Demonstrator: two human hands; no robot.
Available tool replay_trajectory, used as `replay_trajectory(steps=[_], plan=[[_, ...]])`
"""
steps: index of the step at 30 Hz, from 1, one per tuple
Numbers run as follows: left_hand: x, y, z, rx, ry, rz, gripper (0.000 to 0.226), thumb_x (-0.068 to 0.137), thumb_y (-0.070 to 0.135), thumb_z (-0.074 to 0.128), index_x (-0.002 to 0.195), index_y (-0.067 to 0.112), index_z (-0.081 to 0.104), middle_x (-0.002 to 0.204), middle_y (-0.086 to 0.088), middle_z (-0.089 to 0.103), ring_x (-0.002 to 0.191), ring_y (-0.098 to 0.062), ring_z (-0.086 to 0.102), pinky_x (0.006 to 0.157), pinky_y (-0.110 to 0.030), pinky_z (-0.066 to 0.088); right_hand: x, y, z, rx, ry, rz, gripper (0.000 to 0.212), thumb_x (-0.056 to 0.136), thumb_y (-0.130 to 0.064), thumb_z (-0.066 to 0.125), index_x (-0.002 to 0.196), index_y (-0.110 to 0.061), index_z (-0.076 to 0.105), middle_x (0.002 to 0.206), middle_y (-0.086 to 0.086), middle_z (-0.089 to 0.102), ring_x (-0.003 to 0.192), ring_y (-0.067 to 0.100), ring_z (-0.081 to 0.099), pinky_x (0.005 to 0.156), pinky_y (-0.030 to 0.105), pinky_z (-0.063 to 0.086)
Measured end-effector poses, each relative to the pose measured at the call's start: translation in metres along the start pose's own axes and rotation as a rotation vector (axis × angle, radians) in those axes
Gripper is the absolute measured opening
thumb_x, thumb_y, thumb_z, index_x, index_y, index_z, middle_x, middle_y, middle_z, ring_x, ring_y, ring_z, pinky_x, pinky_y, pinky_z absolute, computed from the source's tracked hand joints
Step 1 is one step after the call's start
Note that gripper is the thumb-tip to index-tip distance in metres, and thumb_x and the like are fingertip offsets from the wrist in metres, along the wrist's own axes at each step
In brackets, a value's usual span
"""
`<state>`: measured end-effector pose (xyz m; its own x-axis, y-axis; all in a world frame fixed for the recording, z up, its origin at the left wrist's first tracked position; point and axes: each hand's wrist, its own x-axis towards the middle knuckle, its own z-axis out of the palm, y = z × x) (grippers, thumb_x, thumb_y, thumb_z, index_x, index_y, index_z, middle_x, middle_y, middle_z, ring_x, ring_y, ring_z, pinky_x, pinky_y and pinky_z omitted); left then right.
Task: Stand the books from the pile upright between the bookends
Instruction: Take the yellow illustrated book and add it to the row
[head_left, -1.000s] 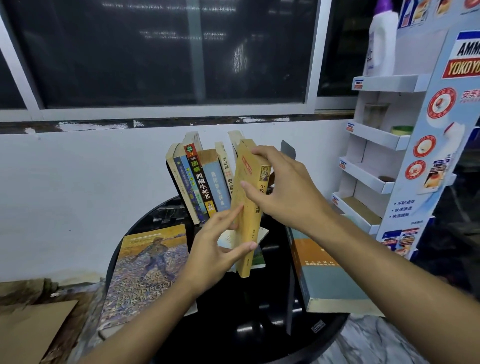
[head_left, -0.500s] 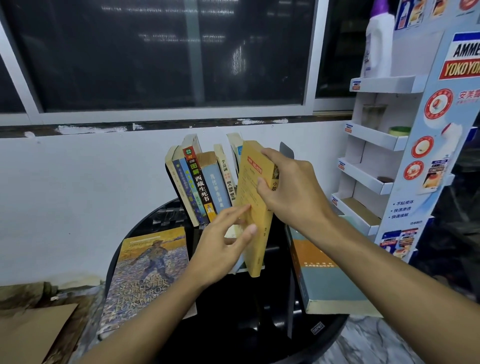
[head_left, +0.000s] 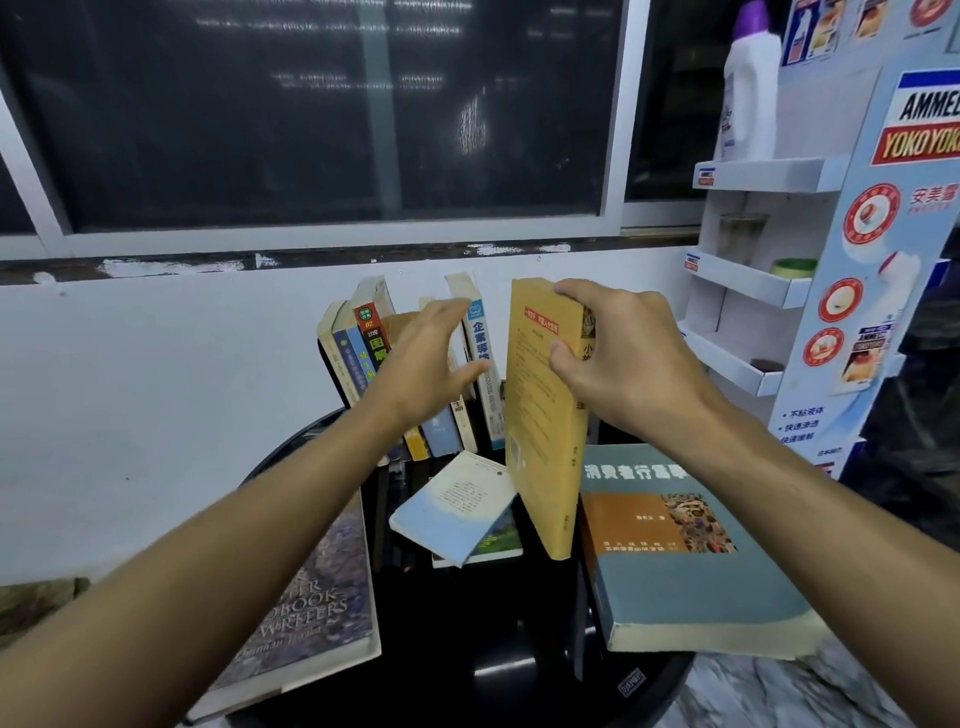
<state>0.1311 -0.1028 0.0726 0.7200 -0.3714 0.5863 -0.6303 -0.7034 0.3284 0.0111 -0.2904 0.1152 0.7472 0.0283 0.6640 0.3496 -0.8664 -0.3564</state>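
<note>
Head view: I'm watching the right hand (head_left: 623, 364) gripping the yellow book (head_left: 540, 415) upright beside the leaning row (head_left: 480, 358), left hand (head_left: 421, 374) spread open; the pale-blue book (head_left: 452, 504) below is probably blocking its slot.

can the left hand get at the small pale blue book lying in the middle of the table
Probably yes: the left hand is empty, and the pale blue book lies uncovered close by; the yellow book only stands at its right edge.

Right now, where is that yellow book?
In the head view the yellow book is just right of centre, gripped near its top by the right hand, between the row of standing books and the flat grey-blue book.
</note>
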Motion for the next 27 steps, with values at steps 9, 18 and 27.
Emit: replay_trajectory(steps=[9,18,27], plan=[[0.065,-0.016,0.008,0.152,-0.160,-0.027,0.051,0.085,0.027,0.082,0.121,0.020,0.047,0.126,-0.002,0.062,0.116,-0.022,0.061,0.076,-0.029,0.051,0.032,0.017,0.011,-0.096,-0.031,-0.009,0.034,0.092,-0.018,0.066,0.126,-0.013,0.063,0.104,0.007,0.071,0.088,0.021,0.064,0.081,0.039,0.059],[0.082,-0.026,0.015,0.183,-0.212,-0.044,0.039,0.086,0.028,0.081,0.114,0.019,0.056,0.120,-0.004,0.068,0.097,-0.017,0.060,0.078,-0.033,0.054,0.069,0.037,0.038,-0.173,-0.047,0.015,0.026,0.091,-0.017,0.066,0.116,-0.009,0.065,0.104,0.011,0.071,0.085,0.028,0.067,0.072,0.047,0.061],[0.080,-0.033,0.019,0.193,-0.160,-0.031,0.036,0.086,0.033,0.080,0.115,0.021,0.062,0.119,-0.002,0.071,0.102,-0.025,0.067,0.086,-0.046,0.060,0.090,0.050,0.071,-0.146,-0.061,0.043,0.033,0.092,-0.016,0.065,0.124,-0.009,0.062,0.102,0.010,0.069,0.085,0.027,0.066,0.073,0.045,0.061]])
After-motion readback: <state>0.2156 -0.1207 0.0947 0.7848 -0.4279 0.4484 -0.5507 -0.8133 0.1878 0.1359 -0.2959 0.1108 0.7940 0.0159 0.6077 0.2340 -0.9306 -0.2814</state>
